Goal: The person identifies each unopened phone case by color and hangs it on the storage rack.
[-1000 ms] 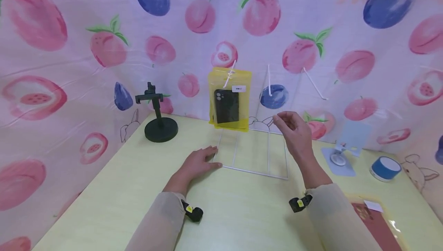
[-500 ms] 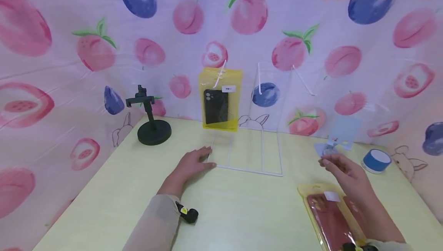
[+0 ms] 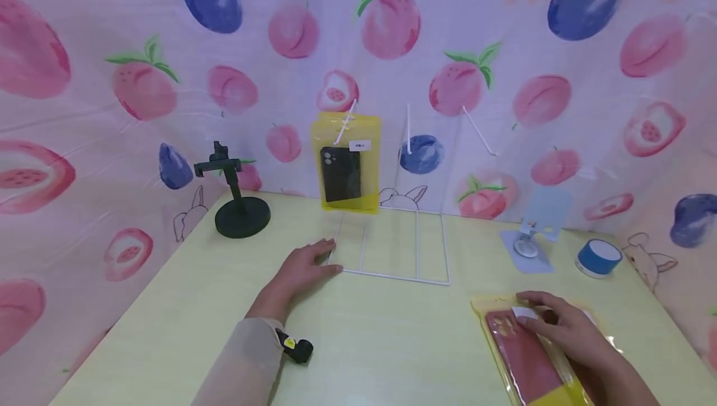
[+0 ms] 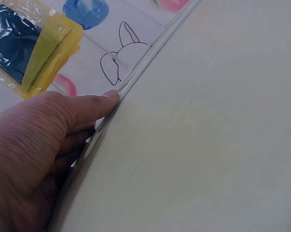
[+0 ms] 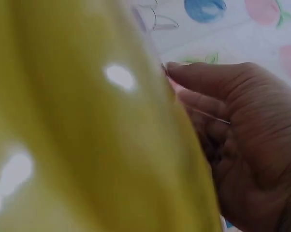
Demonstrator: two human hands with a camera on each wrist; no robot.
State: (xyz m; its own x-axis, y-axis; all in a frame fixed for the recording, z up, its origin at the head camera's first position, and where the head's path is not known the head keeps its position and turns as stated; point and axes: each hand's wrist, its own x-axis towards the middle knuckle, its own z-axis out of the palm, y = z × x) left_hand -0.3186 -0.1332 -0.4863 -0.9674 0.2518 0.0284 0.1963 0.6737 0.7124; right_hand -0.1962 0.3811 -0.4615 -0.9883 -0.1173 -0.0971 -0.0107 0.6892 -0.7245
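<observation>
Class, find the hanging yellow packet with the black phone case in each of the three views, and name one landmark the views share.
Head: yellow packet with the black phone case hangs centre, on the white wire rack.
Left wrist: top-left corner, above the left hand.
Right wrist: not in it.
Shared landmark: the fruit-print cloth.

A makeshift display booth: fruit-print cloth [image 3: 504,38] walls a yellow table [image 3: 392,344] bearing a white wire rack [image 3: 403,250] with pegs.

Fruit-print cloth walls [image 3: 504,32], yellow table [image 3: 392,344]
</observation>
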